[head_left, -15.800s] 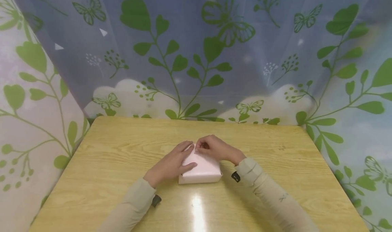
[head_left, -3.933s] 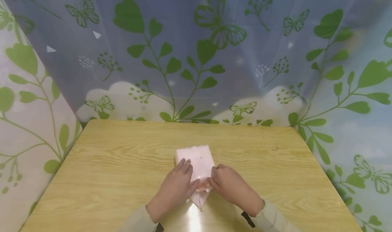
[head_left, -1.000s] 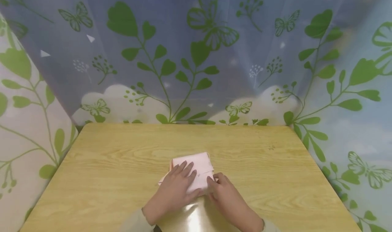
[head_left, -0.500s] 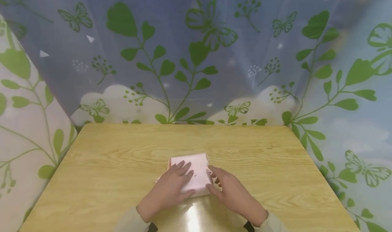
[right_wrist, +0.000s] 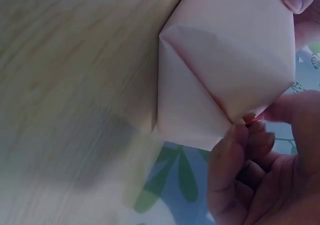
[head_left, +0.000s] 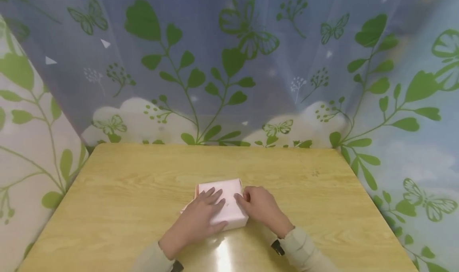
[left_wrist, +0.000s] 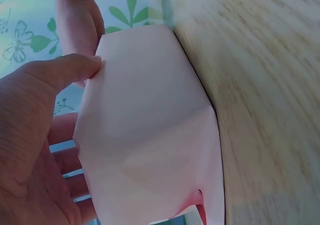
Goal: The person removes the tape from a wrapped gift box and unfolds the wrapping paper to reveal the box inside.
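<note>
A box wrapped in pale pink paper (head_left: 233, 214) lies on the wooden table in the head view. My left hand (head_left: 197, 218) rests on its top with fingers spread; in the left wrist view the thumb (left_wrist: 75, 70) sits at the box's upper edge. At the box's right end, my right hand (head_left: 261, 206) pinches the paper with curled fingers. The right wrist view shows that end's paper flap (right_wrist: 195, 95) folded into slanting creases, with the fingertips (right_wrist: 239, 135) at its edge and a small reddish spot beside them. At the left end, loose paper (left_wrist: 212, 185) gapes open.
The wood-grain table (head_left: 125, 184) spreads around the box on all sides. Behind it and at both sides hang curtains (head_left: 193, 44) printed with green leaves and butterflies. A bright light reflection (head_left: 223, 256) lies on the table in front of the box.
Earlier the box was turned with a pointed flap toward the person; now the ends lie left and right. My right hand has moved up the right end, its fingers drawing together on the paper.
</note>
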`<state>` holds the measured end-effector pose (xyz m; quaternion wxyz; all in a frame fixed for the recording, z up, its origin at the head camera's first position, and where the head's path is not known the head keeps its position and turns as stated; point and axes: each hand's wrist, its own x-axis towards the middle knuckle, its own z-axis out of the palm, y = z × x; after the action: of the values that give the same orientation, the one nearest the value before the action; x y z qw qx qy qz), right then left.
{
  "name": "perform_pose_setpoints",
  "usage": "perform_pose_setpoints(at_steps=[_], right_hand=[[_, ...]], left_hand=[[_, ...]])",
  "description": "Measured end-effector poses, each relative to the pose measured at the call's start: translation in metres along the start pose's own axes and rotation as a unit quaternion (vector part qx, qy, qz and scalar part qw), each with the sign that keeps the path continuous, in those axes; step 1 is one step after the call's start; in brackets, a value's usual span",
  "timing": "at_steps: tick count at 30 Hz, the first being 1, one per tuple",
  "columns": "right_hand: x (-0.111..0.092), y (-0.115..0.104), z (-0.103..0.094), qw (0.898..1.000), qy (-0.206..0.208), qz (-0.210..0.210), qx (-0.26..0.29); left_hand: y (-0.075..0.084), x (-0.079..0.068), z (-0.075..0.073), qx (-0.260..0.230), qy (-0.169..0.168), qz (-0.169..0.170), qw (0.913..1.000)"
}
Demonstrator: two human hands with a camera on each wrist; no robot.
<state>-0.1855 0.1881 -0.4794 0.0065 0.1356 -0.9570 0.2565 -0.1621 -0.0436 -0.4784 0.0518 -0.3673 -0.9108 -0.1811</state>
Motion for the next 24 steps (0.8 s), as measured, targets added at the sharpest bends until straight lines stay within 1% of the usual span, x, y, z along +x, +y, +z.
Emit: perform_pose_setpoints(at_steps=[6,13,19,24], right_hand=[[-0.006,-0.001,0.008,1.0,0.005,0.004,0.0],[-0.003,-0.004,0.006,1.0,0.029,0.002,0.008],[0.001,0.0,0.005,1.0,0.005,-0.002,0.01],[0.005,0.005,0.002,1.0,-0.005,-0.015,0.008]], left_hand=[[0.002,-0.005,0.004,-0.01,-0.005,-0.003,0.9999],[0.0,-0.003,0.005,0.002,-0.001,-0.004,1.0],[0.0,-0.003,0.004,0.002,-0.003,0.0,1.0],[-0.001,0.0,0.002,0.016,0.001,0.006,0.9999]])
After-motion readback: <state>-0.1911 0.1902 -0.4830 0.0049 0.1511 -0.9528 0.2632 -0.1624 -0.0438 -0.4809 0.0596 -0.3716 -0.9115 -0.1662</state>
